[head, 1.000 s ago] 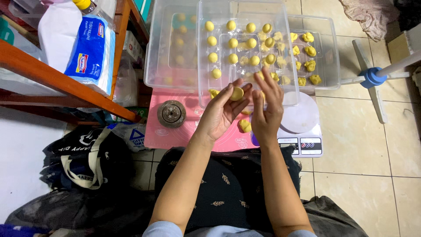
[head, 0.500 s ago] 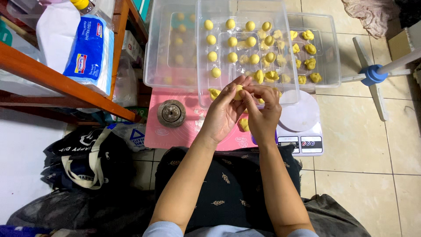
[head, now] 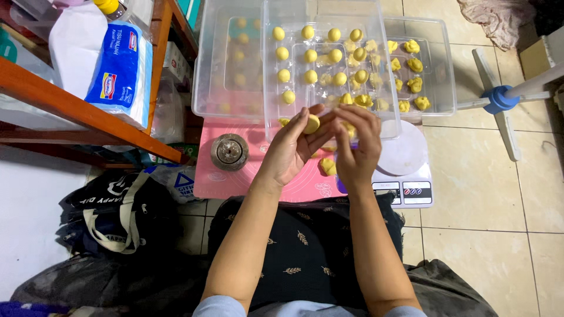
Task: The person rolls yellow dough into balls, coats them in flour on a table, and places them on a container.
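A soft blue and white pack of tissues (head: pixel 119 73) lies on the wooden shelf (head: pixel 88 114) at the upper left, with a small red, yellow and blue label on its front. Under the shelf a clear plastic bag (head: pixel 176 182) shows a blue triangle mark. Beside it a black cloth bag (head: pixel 114 205) carries pale lettering. On the white kitchen scale (head: pixel 405 185), to the right of the pink mat (head: pixel 235 179), sits a small dark display (head: pixel 385 185) with round buttons next to it.
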